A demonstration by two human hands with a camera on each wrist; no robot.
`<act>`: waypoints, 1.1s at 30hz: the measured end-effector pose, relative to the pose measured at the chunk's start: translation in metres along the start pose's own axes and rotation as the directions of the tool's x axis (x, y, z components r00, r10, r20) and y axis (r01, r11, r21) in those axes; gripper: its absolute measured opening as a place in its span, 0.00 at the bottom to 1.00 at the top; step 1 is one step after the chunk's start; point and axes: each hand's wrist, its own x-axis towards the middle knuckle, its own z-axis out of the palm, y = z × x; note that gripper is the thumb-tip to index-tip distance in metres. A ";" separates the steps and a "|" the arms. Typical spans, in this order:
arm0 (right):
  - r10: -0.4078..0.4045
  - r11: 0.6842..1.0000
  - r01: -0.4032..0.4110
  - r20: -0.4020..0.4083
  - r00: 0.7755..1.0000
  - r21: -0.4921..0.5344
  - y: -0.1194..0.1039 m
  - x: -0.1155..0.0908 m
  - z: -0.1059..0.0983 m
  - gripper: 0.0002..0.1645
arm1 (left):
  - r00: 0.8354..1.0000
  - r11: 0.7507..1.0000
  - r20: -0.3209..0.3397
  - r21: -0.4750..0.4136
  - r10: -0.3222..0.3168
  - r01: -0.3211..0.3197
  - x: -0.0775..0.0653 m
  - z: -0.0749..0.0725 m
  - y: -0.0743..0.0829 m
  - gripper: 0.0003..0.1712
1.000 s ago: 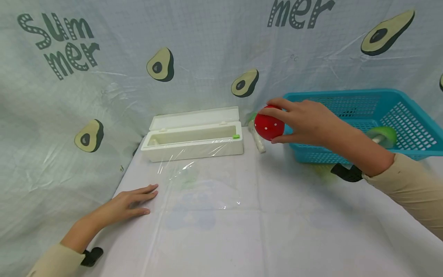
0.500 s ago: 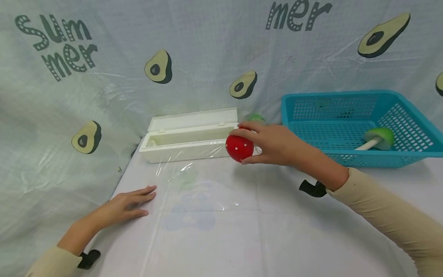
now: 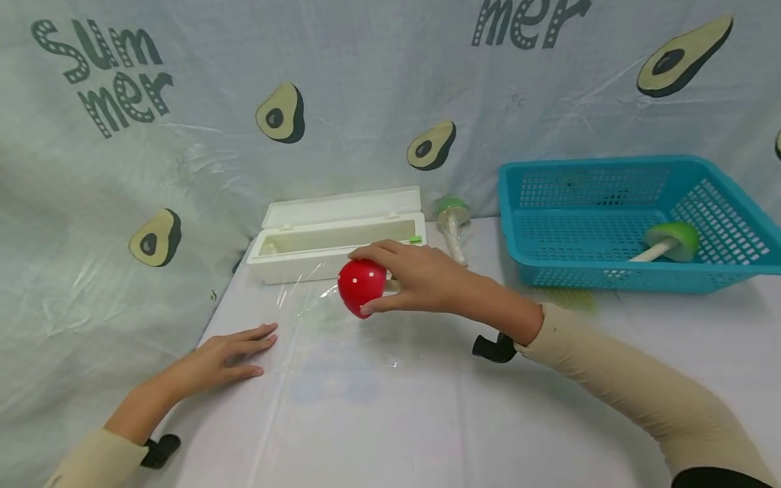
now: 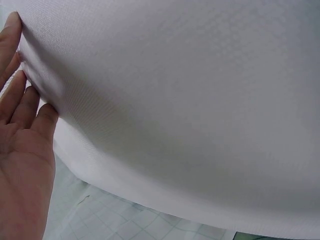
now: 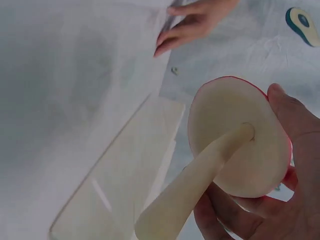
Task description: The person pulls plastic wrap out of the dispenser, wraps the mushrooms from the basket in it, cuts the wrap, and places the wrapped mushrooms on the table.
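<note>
A toy mushroom with a red, white-dotted cap is gripped by the cap's rim in my right hand, above the table in front of the white box. Its pale stem and cream underside point toward the camera in the right wrist view. My left hand rests on the white table at the left, fingers relaxed and holding nothing. In the left wrist view the fingertips touch the tablecloth. Behind the right hand, a long white box stands with its lid raised.
A green-capped toy mushroom lies right of the box. Farther right stands a blue perforated basket with another green-capped mushroom inside. A curtain printed with avocados hangs along the back and left of the table.
My right hand has carried the red-capped mushroom leftward and down, from beside the basket to in front of the white box. The left hand has stayed in place.
</note>
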 end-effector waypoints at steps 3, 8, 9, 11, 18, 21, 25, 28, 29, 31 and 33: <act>-0.004 0.998 0.002 0.033 0.999 0.059 -0.009 0.014 0.011 0.47 | 0.998 0.999 0.044 -0.013 -0.049 0.050 0.000 -0.002 0.000 0.39; -0.016 0.991 0.004 0.086 0.996 0.136 -0.018 0.038 0.030 0.44 | 0.992 0.996 0.092 -0.031 -0.082 0.085 -0.001 -0.001 -0.002 0.45; -0.016 0.988 0.000 0.100 0.995 0.155 -0.018 0.042 0.033 0.45 | 0.993 0.996 0.089 -0.031 -0.080 0.083 -0.001 -0.001 -0.002 0.45; -0.009 0.980 -0.018 0.135 0.991 0.200 -0.019 0.052 0.039 0.45 | 0.993 0.997 0.085 -0.026 -0.077 0.079 -0.002 0.000 -0.003 0.45; -0.025 0.951 -0.051 0.241 0.970 0.303 -0.015 0.078 0.060 0.44 | 0.996 0.998 0.073 -0.006 -0.060 0.061 -0.008 -0.003 -0.004 0.42; -0.011 0.962 -0.072 0.301 0.954 0.264 -0.014 0.082 0.071 0.42 | 0.997 0.999 0.057 -0.005 -0.043 0.044 -0.009 -0.003 -0.004 0.41; 0.028 0.974 -0.100 0.329 0.944 0.204 -0.010 0.082 0.081 0.41 | 0.998 0.999 0.044 -0.011 -0.036 0.037 -0.009 -0.006 -0.003 0.40; 0.049 0.979 -0.104 0.289 0.956 0.177 -0.007 0.081 0.084 0.40 | 0.998 0.999 0.049 -0.020 -0.045 0.046 -0.007 -0.007 0.000 0.40; 0.055 0.981 -0.103 0.276 0.960 0.165 -0.005 0.080 0.084 0.40 | 0.998 0.999 0.052 -0.028 -0.043 0.045 -0.005 -0.008 0.001 0.40; 0.069 0.983 -0.111 0.262 0.963 0.149 -0.003 0.078 0.085 0.41 | 0.998 0.999 0.055 -0.038 -0.035 0.037 -0.002 -0.008 0.003 0.40; 0.070 0.983 -0.110 0.257 0.964 0.147 -0.002 0.077 0.085 0.41 | 0.998 0.999 0.047 -0.039 -0.036 0.037 0.000 -0.008 0.007 0.39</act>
